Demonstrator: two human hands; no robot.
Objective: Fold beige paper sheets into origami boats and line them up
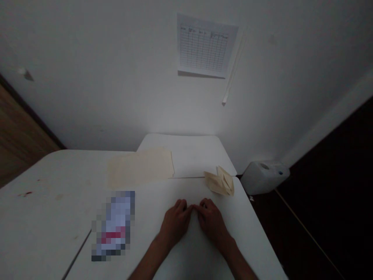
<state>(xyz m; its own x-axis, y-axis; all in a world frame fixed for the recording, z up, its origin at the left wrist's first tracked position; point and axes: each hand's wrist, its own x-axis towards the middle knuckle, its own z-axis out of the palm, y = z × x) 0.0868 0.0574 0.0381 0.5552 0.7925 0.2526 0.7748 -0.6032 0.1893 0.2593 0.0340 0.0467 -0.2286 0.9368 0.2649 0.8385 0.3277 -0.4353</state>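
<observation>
My 2 bare hands lie palm down on the white folding table (pixel 163 190), both empty, near the table's middle. The fingers of my left hand (pixel 175 222) and my right hand (pixel 212 223) sit together and slightly curled, clamped on nothing. My 2 sets of fingertips (pixel 183 205) nearly meet between the hands, though I cannot tell whether they touch. The nearest thing is a piece of folded cream paper (pixel 221 182), ahead of my hands and off to the right, near the table's far right edge. Its long axis runs roughly left to right, dipping slightly toward the right, with a creased flap standing up from it. My right hand is clearly the nearer, with open tabletop between it and the paper. Farther ahead and to the left lies a flat sheet of cream paper (pixel 140 168). Left of my left hand is a pixelated object (pixel 113 225), too blurred to name. Beyond the table's right edge stands a white plastic canister (pixel 264 177), and a printed grid chart (pixel 204 44) hangs on the wall.
</observation>
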